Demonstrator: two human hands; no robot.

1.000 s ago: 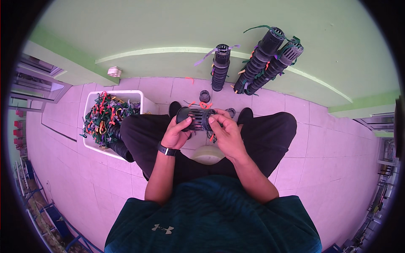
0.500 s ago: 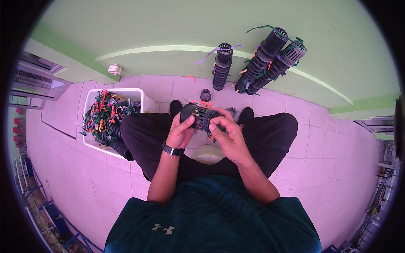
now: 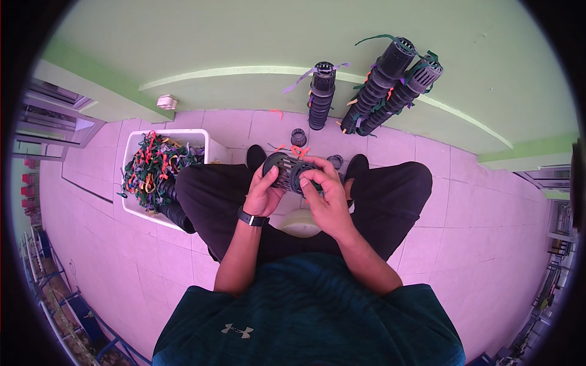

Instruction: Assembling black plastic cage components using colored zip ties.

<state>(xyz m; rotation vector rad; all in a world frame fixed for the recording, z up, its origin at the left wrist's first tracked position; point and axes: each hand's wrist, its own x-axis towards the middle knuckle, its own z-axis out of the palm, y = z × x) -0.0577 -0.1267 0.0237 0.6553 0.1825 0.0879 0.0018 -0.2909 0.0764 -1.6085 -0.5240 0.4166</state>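
Note:
A black slotted net pot lies on its side between my two hands, above the gap between my knees. My left hand is wrapped round its wide, rimmed end, with the thumb along the side. At the narrow end, the thumb and bent fingers of my right hand close on the pot's edge. A bit of dark green cloth strip shows by the right fingers; how it runs inside the pot is hidden. Orange strips show just beyond the pot.
On my left stands a white bin with many coloured cloth strips and stacked black pots. Tall stacks of net pots lean by the green wall. Single pots sit on the tiles near my feet.
My hands have turned the net pot slightly, its narrow end now more toward me. My right fingers have shifted a little and curl closer on that end.

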